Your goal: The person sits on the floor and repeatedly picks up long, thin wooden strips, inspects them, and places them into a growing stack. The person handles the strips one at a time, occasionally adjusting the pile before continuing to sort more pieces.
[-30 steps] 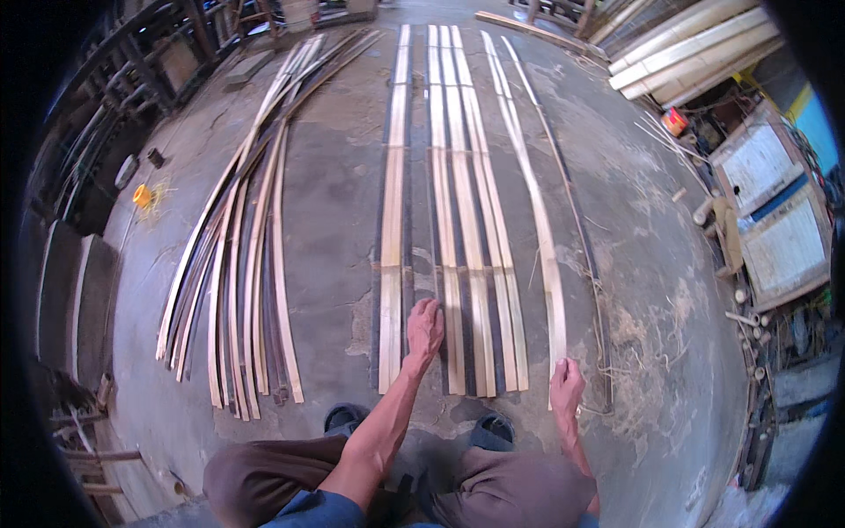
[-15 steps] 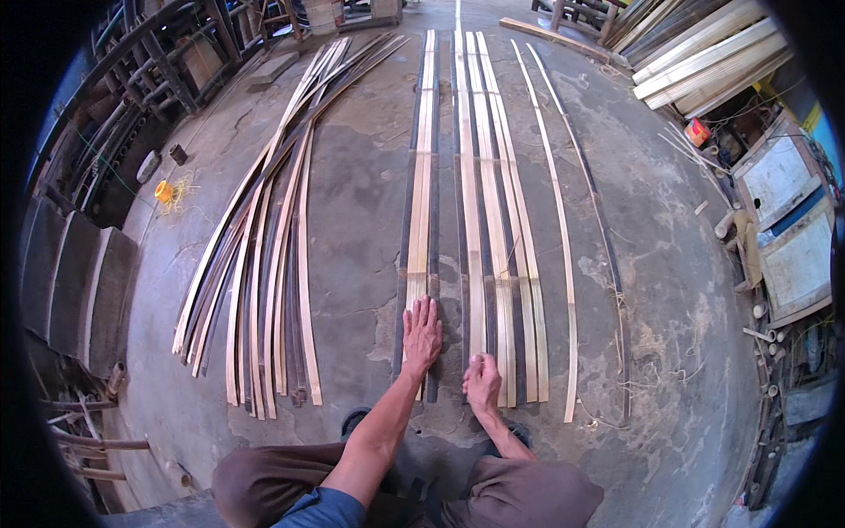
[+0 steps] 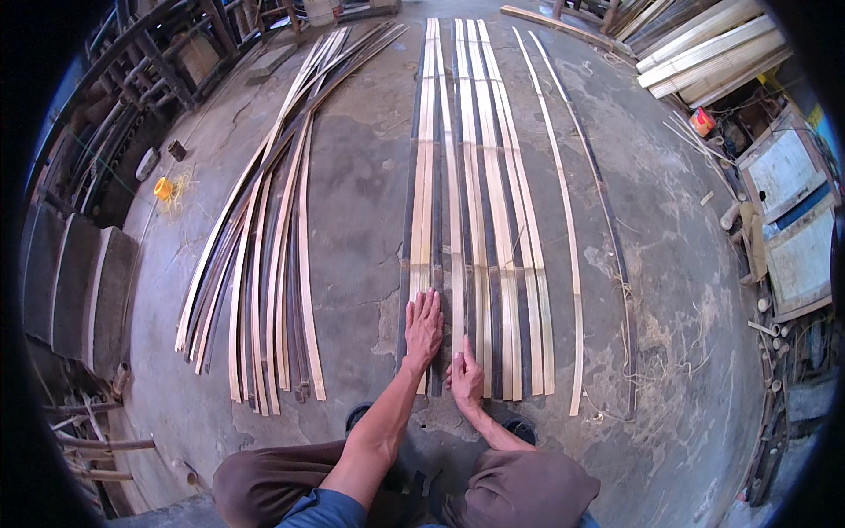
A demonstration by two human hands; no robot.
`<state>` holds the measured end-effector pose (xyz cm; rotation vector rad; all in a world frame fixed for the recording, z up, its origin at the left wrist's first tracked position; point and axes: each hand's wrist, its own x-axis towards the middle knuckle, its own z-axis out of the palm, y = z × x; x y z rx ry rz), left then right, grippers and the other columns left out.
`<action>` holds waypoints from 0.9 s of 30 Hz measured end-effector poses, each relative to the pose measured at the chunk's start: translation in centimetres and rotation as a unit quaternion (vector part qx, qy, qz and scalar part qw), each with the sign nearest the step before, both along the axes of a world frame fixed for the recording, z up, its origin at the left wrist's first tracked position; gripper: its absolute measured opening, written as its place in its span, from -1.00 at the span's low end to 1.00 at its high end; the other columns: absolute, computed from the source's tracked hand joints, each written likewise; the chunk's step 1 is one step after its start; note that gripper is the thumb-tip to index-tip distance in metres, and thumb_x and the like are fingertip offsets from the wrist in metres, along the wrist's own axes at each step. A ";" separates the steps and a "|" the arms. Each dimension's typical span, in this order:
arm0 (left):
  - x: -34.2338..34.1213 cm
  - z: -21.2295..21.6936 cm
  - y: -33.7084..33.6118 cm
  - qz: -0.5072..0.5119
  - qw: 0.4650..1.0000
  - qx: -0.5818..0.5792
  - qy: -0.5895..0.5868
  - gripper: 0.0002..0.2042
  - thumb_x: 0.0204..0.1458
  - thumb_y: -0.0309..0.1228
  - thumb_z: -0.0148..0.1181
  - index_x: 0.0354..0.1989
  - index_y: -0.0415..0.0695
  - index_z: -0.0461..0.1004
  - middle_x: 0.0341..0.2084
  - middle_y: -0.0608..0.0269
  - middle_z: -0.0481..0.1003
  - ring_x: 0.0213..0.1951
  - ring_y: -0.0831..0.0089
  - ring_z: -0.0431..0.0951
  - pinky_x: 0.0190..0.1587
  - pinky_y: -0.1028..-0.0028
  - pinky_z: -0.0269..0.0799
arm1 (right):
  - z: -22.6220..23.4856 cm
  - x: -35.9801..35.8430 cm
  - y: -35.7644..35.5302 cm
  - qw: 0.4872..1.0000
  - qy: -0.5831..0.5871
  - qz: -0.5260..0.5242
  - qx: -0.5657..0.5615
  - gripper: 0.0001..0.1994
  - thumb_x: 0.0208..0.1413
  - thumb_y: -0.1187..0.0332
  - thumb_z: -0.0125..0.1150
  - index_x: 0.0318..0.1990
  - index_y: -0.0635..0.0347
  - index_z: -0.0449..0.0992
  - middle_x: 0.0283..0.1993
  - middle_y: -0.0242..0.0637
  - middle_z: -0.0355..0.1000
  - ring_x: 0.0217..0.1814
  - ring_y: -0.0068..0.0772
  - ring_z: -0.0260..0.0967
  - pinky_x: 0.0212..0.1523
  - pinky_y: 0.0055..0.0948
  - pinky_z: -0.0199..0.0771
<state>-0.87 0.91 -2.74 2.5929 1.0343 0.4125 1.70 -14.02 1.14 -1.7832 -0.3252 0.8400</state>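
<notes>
Head view: the left hand (image 3: 423, 330) lies flat, fingers spread, pressing the near ends of the bamboo strips (image 3: 480, 220) laid side by side on the concrete floor (image 3: 361, 202). Just right of it, the right hand (image 3: 466, 377) pinches a pale strip's edge (image 3: 459, 299). Well left of both hands lies a loose fan of strips (image 3: 264, 255).

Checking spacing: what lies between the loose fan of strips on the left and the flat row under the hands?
Bare concrete floor in the head view; nothing else.
</notes>
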 end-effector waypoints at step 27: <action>0.7 1.7 -0.7 -0.013 0.999 -0.001 0.035 -0.51 0.31 -0.11 -0.18 0.40 0.13 0.13 0.44 0.18 0.00 0.46 0.17 -0.10 0.45 0.12 -0.27 | 1.1 3.7 -0.7 0.917 -0.256 0.269 -0.148 -0.47 0.29 0.13 -0.02 0.35 0.12 0.19 -0.35 0.19 0.49 -0.29 0.28 0.49 -0.29 0.10 0.47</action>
